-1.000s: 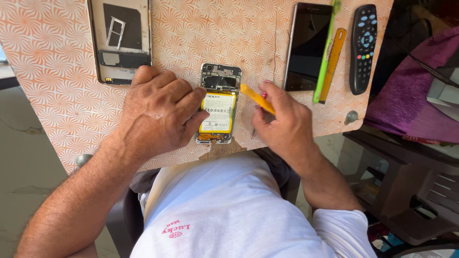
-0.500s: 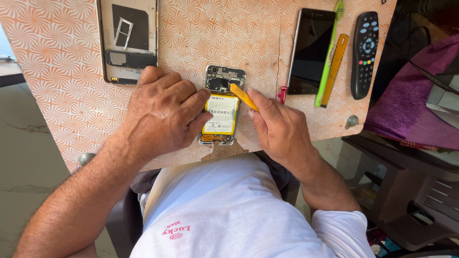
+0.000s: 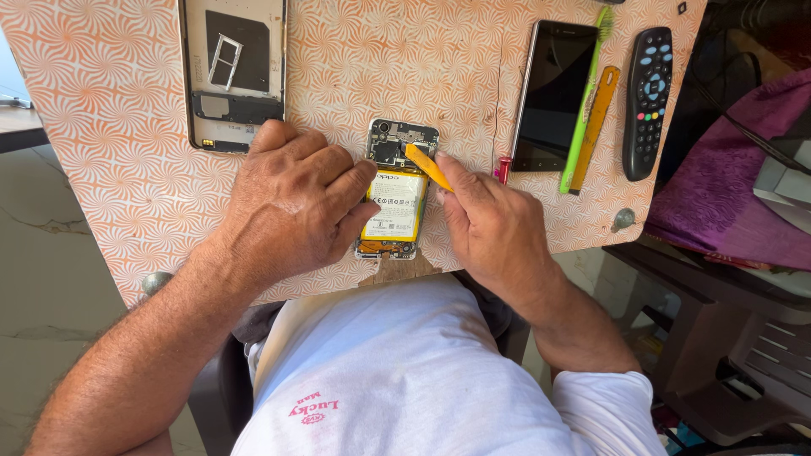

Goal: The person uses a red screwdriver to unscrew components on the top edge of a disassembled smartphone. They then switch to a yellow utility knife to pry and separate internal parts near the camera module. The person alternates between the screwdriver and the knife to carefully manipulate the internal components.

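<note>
An opened phone (image 3: 395,198) with a yellow-white battery and bare circuit board lies near the front edge of the patterned board (image 3: 118,118). My left hand (image 3: 291,203) rests flat beside it, fingers pressing its left edge. My right hand (image 3: 494,228) holds an orange plastic pry tool (image 3: 427,165), whose tip touches the upper part of the phone, just above the battery.
A removed phone back cover (image 3: 232,72) with a SIM tray lies at the far left. To the right lie a dark phone (image 3: 553,93), a green toothbrush (image 3: 586,101), an orange ruler-like strip (image 3: 595,118), a small red item (image 3: 503,169) and a black remote (image 3: 647,101). Purple cloth (image 3: 735,186) lies off the board's right side.
My right hand has moved the pry tool left and up, from beside the phone's right edge onto its upper part. My left hand has stayed on the phone.
</note>
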